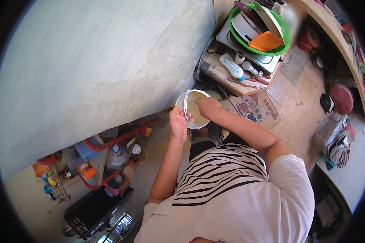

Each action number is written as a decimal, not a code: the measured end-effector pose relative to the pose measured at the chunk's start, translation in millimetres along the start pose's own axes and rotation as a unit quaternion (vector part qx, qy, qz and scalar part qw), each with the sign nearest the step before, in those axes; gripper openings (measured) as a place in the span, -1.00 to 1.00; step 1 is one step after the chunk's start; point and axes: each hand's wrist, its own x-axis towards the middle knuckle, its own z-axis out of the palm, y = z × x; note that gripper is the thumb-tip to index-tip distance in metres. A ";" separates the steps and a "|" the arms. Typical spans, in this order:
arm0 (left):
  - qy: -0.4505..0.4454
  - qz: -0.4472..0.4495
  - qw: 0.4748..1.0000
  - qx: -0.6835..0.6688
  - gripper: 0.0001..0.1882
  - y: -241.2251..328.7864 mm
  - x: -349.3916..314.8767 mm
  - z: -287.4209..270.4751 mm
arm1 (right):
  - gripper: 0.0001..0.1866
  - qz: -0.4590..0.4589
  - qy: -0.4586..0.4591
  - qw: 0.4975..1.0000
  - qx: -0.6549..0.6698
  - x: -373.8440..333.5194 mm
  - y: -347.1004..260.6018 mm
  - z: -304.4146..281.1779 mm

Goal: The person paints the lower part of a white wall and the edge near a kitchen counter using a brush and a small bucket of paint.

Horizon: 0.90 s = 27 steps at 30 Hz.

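A white bucket (194,94) with a raised white handle stands out in front of my body, with cloudy yellowish liquid in it. My left hand (181,121) grips the bucket at its near left side, fingers curled over the rim by the handle. A small orange spot shows at the tip of its thumb; what it is I cannot make out. Reaching in over the right rim, my right hand (208,108) is closed, knuckles up, above or at the liquid. Its fingertips and anything in them are hidden.
Ahead, a low table (215,67) bears a white bottle (231,66), pliers (242,83) and a stove under a green basin (234,31) of dishes. A pale wall (109,69) rises at left. Red-framed shelves (105,146) stand below it. A printed mat (267,106) lies right.
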 end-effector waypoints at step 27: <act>0.069 0.013 0.997 -0.033 -0.47 9.9 8.8 -9.6 | -0.71 0.005 -0.099 0.681 0.726 -53.6 137.3 -42.6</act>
